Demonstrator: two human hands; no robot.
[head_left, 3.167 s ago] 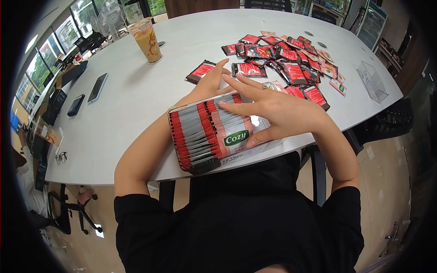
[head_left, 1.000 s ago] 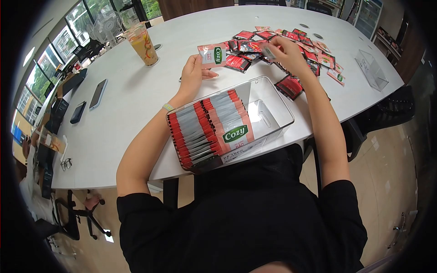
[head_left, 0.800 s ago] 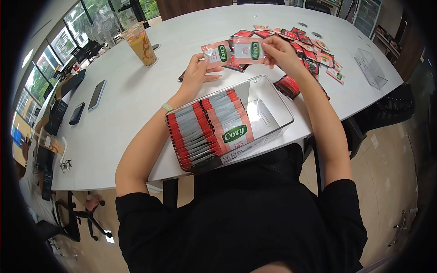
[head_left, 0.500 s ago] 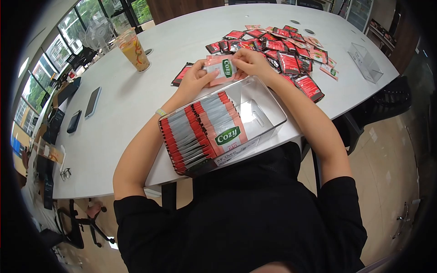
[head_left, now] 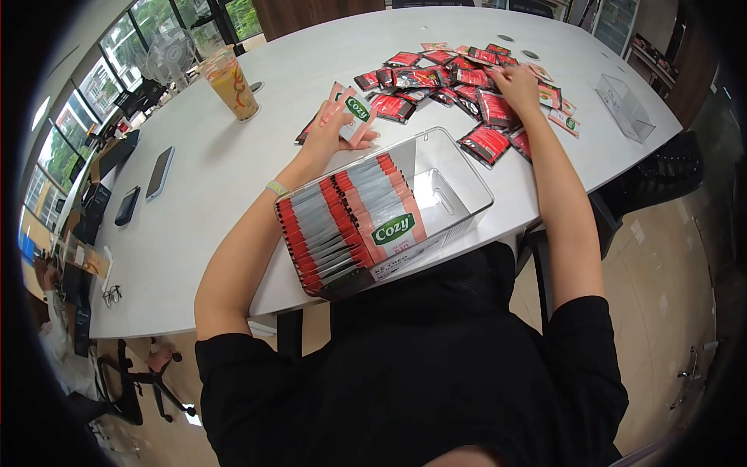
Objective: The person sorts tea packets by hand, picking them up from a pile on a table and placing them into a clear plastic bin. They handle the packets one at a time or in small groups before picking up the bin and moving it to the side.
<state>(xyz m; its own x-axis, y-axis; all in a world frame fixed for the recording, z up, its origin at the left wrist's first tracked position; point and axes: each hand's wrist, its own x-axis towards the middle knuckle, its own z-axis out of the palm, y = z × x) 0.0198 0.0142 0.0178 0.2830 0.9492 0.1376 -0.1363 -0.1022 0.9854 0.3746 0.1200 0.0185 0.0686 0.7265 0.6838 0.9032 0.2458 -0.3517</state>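
My left hand is closed around a few pink Cozy tea sachets, held up above the table behind the clear box. My right hand reaches into a loose pile of red, black and pink tea sachets; its fingertips are pinched at one sachet's edge, partly hidden by the hand. In front of me a clear plastic box holds packed rows of sachets, with a pink Cozy sachet facing out. The box's right part is bare.
On the white table stand a plastic cup with an orange drink and a small clear holder. Two phones lie at the left, with glasses near the edge. A person's hand shows far left.
My right hand has left the sachets near my left hand and moved right to the pile. My left hand has shifted slightly left and tilted its sachets upward.
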